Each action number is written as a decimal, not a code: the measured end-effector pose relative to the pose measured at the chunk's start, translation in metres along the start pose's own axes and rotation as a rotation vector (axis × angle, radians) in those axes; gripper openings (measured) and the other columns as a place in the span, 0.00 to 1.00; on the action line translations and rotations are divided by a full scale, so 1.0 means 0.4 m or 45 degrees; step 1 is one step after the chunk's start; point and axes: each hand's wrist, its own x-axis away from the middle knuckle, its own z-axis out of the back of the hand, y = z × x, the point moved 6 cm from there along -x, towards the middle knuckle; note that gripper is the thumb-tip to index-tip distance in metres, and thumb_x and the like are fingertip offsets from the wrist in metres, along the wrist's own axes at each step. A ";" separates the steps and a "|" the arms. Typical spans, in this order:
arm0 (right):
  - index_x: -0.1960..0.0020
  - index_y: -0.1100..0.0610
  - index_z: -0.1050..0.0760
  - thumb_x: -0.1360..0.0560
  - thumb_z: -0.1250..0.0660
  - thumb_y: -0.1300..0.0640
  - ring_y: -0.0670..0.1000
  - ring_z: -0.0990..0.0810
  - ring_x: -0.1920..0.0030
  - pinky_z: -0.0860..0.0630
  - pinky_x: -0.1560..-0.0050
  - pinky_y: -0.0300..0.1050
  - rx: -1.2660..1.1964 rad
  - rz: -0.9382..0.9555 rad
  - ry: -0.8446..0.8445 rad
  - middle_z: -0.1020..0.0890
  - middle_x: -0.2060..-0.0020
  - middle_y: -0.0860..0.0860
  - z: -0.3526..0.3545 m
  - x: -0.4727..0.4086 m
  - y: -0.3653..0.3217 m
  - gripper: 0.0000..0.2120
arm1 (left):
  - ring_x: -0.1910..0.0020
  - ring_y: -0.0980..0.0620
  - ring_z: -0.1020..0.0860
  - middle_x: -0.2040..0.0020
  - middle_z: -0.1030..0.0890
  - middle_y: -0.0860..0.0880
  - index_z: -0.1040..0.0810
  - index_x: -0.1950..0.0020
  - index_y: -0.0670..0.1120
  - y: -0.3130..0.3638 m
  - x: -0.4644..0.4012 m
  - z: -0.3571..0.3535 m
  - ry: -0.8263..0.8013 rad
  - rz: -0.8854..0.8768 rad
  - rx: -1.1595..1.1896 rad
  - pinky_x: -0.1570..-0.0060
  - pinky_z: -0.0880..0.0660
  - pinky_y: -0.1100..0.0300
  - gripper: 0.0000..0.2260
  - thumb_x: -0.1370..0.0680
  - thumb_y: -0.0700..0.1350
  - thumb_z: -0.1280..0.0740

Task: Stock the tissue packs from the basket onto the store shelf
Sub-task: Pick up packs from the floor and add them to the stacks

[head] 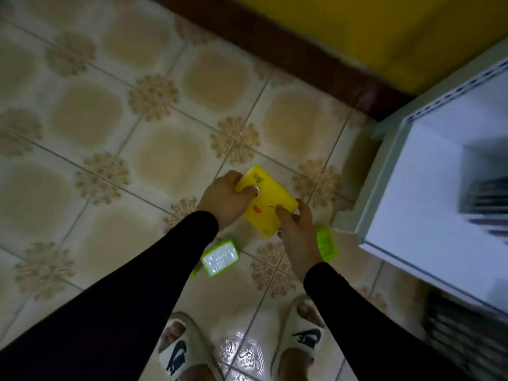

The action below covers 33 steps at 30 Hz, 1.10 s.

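Note:
I hold a yellow tissue pack (268, 199) with a drawn face above the tiled floor, between both hands. My left hand (225, 198) grips its left end with the thumb on top. My right hand (295, 226) grips its lower right edge. Below the hands a green-edged pack with a shiny white face (220, 258) lies under my left wrist. Another green pack (325, 243) shows partly behind my right hand. No basket shows in view. The white store shelf (428, 188) stands to the right.
Patterned beige floor tiles (110, 133) spread to the left and ahead. A dark skirting board and yellow wall (357, 31) run across the top. My feet in white slippers (302, 342) stand at the bottom. Blurred dark goods (483, 204) sit on the shelf's right side.

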 end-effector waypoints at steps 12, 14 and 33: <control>0.35 0.52 0.32 0.21 0.34 0.52 0.30 0.23 0.54 0.27 0.58 0.27 -0.088 0.834 0.002 0.23 0.45 0.42 0.170 0.863 -0.824 0.16 | 0.52 0.44 0.20 0.50 0.21 0.44 0.28 0.49 0.49 0.688 0.777 0.603 0.291 -0.309 0.490 0.49 0.21 0.44 0.10 0.22 0.54 0.33; 0.36 0.47 0.33 0.21 0.34 0.50 0.28 0.24 0.52 0.28 0.57 0.26 -0.102 0.943 0.002 0.25 0.44 0.38 0.202 1.011 -0.888 0.16 | 0.49 0.42 0.19 0.47 0.20 0.43 0.27 0.46 0.47 0.761 0.897 0.650 0.237 -0.354 0.563 0.48 0.22 0.39 0.11 0.21 0.54 0.34; 0.37 0.37 0.29 0.29 0.36 0.31 0.49 0.24 0.38 0.22 0.41 0.51 -0.205 1.419 0.864 0.29 0.39 0.44 1.044 2.091 -0.699 0.23 | 0.48 0.48 0.18 0.45 0.19 0.48 0.28 0.37 0.53 1.324 1.995 0.223 -0.501 -1.255 0.142 0.44 0.22 0.44 0.26 0.31 0.59 0.27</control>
